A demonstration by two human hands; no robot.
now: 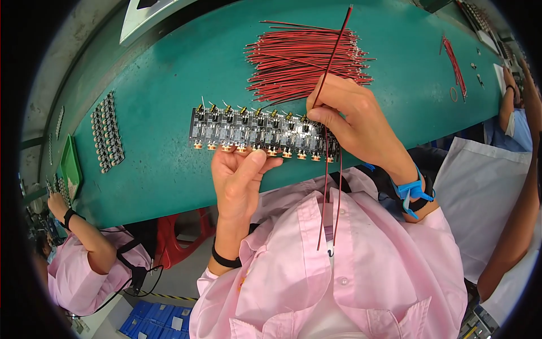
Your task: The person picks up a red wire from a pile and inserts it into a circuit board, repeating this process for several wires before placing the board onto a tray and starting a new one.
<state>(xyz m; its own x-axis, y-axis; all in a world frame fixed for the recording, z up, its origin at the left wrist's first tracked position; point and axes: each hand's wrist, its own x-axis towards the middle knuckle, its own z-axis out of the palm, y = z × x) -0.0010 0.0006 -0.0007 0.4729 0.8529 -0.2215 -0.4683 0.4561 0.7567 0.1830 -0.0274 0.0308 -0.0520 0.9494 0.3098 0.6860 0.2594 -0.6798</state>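
Head view, the only one: a long, narrow strip of dark circuit boards with brass-coloured fittings along both long edges (243, 131) is held up over the near part of the green surface (161, 141), its long axis running left to right, the right end dipping slightly toward the wearer. Left hand (236, 183) comes from below; its fingers pinch the lower long edge near the middle, thumb on the upper face. Right hand (358, 113) is the nearer to the strip's right end; thumb and forefinger are closed on a thin red-and-black wire (337, 48), fingertips right at the upper long edge. Key relation: the wire rises steeply up and rightward from the pinch, well across the strip's axis, while the strip's fittings run off to the left of those fingertips. Two dark red strands (322, 212) hang below the strip's right end, in front of the pink shirt (282, 260); cannot tell where their upper ends join. Beyond the strip, farther from the wearer, a broad heap of red-and-black wires (293, 62) lies on the surface, most lengths roughly parallel to the strip.
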